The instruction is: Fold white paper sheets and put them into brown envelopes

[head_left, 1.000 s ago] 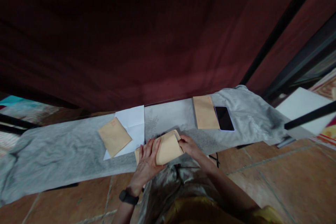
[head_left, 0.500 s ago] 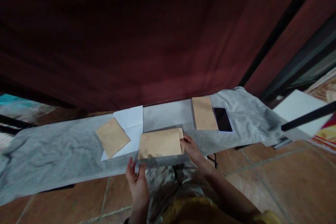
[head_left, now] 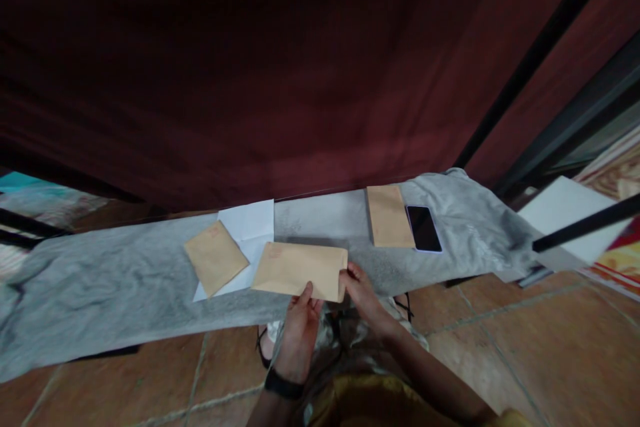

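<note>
A tan paper envelope (head_left: 300,268) is held between my two hands above the near edge of the bench. My left hand (head_left: 302,323) pinches its lower edge, thumb on top and fingers beneath. At the envelope's right end, my right hand (head_left: 363,295) grips near the opening; its fingertips are partly hidden there. To the left, a second tan envelope (head_left: 216,258) lies tilted over white paper sheets (head_left: 257,221). Further right lies another tan envelope (head_left: 390,217), with a dark-screened phone (head_left: 424,229) against its right side.
A grey cloth (head_left: 125,273) covers the long, narrow bench. Behind it hangs a dark red curtain (head_left: 300,113). A black pole (head_left: 540,60) slants at the right, near a white board (head_left: 570,213). Brown floor tiles (head_left: 500,333) show below.
My left hand came off the envelope's top, drew back, then took its lower edge. The envelope turned so its printed left end shows. My right hand stayed at its right end.
</note>
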### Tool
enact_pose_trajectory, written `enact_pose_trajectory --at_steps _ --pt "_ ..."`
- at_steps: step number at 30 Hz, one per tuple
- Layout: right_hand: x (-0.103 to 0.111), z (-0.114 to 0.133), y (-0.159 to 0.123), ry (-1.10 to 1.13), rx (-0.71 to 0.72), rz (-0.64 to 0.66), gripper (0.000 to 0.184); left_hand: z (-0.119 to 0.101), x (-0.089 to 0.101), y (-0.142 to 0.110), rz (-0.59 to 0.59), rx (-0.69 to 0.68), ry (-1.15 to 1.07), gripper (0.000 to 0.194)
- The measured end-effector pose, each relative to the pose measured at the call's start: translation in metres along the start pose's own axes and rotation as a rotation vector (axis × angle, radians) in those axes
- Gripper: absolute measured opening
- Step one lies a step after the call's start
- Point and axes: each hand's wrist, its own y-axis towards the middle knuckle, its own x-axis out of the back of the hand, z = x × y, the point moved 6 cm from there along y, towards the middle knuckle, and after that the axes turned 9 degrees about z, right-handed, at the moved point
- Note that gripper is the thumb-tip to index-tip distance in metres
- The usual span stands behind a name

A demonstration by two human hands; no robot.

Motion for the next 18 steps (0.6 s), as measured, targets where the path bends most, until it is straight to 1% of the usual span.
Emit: enact_pose_trajectory --at_steps 3,7,9,12,15,18 --pt "0.008 0.003 0.001 0.08 0.009 -0.053 0.032 -0.006 -0.002 0.003 -0.013 0.009 0.016 0.03" --pt "0.01 0.004 0.007 0.096 -0.046 -0.016 0.035 -0.015 -0.007 0.003 -0.031 0.047 0.013 0.02" --pt "0.009 0.004 0.011 0.092 -0.058 0.008 0.033 -0.018 -0.008 0.004 -0.043 0.065 0.014 0.02" --pt "0.009 0.001 0.015 0.088 -0.059 -0.004 0.033 -0.022 -0.01 0.007 -0.06 0.065 0.01 0.021" --pt "0.009 -0.003 0.016 0.098 -0.038 -0.031 0.033 -0.022 -0.013 0.01 -0.052 0.06 -0.004 0.02" --pt "0.011 -0.005 0.015 0.104 -0.026 -0.044 0.033 -0.015 -0.017 0.01 -0.034 0.064 -0.025 0.02"
